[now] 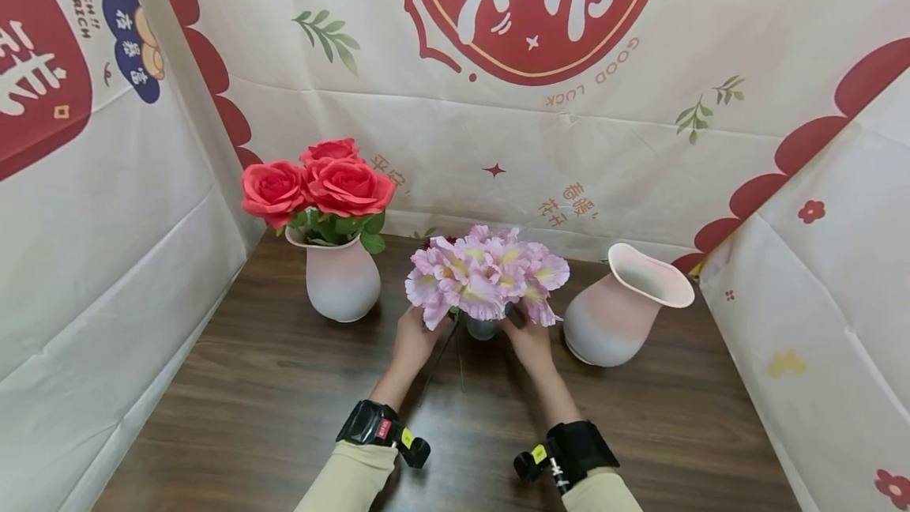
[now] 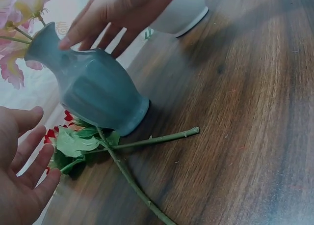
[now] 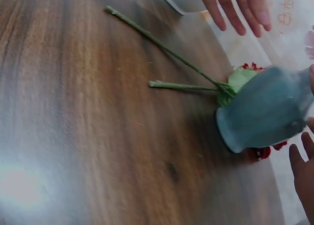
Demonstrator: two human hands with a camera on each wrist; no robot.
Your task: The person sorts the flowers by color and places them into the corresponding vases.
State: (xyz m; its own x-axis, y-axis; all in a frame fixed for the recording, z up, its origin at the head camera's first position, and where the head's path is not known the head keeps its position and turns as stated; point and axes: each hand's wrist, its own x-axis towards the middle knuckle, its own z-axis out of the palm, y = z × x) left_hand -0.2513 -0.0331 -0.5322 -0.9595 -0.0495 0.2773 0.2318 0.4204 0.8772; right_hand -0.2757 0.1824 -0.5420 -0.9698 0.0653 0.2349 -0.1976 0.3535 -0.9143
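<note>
A small blue-grey vase (image 2: 100, 85) stands on the table between my hands. Pale pink flowers with frilled petals (image 1: 486, 271) rise from its mouth and hide much of both hands from above. My right hand (image 2: 125, 11) is at the vase's neck, thumb tip against it and the other fingers loosely spread behind. On the other side, my left hand (image 2: 19, 166) has its fingers extended, apart from the vase and holding nothing. Red flowers with green leaves (image 2: 76, 146) lie behind the vase, their bare stems (image 3: 167, 48) stretching over the wood toward me.
At the left stands a pink-and-white vase (image 1: 343, 279) holding red roses (image 1: 348, 184). A similar vase (image 1: 611, 322) without flowers stands to the right, close to my right hand. Printed cloth walls (image 1: 455, 148) enclose the brown wooden table (image 1: 270, 417) at the back and sides.
</note>
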